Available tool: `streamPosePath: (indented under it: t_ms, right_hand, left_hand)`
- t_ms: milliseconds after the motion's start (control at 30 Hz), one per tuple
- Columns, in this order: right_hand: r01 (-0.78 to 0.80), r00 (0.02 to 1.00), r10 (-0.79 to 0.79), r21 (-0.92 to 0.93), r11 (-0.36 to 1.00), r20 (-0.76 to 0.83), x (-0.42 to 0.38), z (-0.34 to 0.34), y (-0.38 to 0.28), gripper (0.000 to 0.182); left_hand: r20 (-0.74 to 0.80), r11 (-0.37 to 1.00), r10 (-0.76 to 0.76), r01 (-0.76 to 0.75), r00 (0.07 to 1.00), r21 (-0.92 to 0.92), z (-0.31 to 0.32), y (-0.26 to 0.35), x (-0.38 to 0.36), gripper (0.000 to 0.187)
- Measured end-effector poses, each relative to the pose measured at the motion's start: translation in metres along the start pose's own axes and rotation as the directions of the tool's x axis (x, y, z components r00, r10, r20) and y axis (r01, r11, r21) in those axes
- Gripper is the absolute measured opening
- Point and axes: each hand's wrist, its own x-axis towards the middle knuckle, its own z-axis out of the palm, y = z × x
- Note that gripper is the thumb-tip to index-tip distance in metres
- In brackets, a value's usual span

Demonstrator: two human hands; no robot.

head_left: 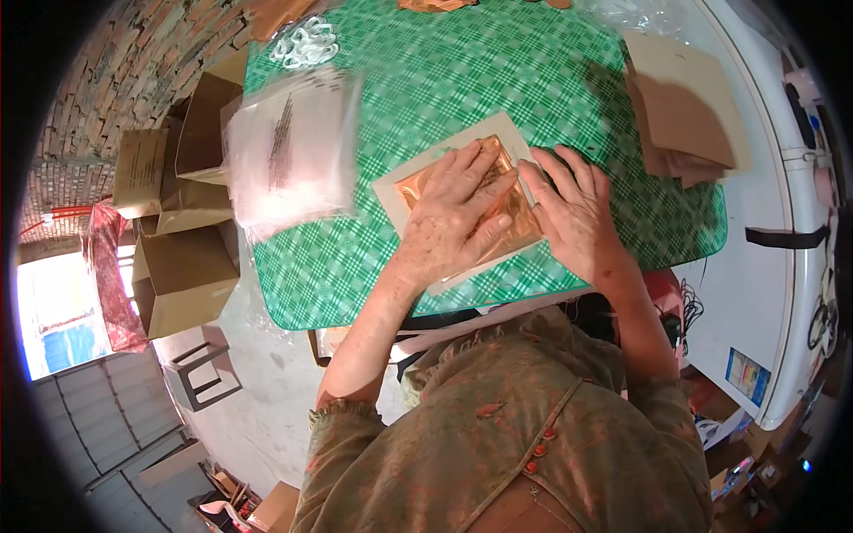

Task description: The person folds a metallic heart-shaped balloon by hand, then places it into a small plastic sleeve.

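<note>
1. Tablecloth, green check, is our landmark. Its near edge runs just in front of both wrists, and bare cloth lies open beyond the hands toward its far edge.
2. We see the copper-coloured sheet lying flat on a pale card, near the middle of the cloth and closer to its near edge. The sheet is shiny and creased; the card shows as a border around it.
3. Our left hand lies flat on the sheet, fingers extended and slightly spread, gripping nothing.
4. Our right hand rests at the sheet's right edge, fingers extended and close together, pressing down, gripping nothing.
5. On the cloth's left side lies a stack of clear plastic bags, well apart from the card.
6. At the cloth's right edge sits a pile of brown card sheets.
7. Off the cloth's left edge stand open cardboard boxes.
</note>
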Motion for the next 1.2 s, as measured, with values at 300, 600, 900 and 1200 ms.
streamPosePath:
  t_ms: [300,600,900,1200]
  right_hand:
    - [-0.014,1.000,0.014,-0.007,1.000,-0.006,0.003,-0.001,-0.002,0.050]
    - [-0.003,1.000,0.003,-0.028,1.000,0.007,0.003,-0.001,0.002,0.045]
    - [0.029,0.999,-0.029,0.003,1.000,-0.040,0.001,0.006,0.007,0.040]
    - [0.108,0.987,-0.098,0.076,0.991,-0.124,-0.008,0.004,0.011,0.030]
  left_hand:
    - [-0.021,1.000,-0.014,0.014,1.000,-0.003,0.000,0.004,0.002,0.062]
    - [0.057,0.994,-0.017,0.010,0.998,0.108,0.001,0.006,0.001,0.056]
    - [0.061,0.980,-0.021,0.008,0.998,0.200,0.007,0.008,0.003,0.056]
    - [0.051,0.966,-0.012,-0.002,0.999,0.258,0.010,0.011,0.003,0.057]
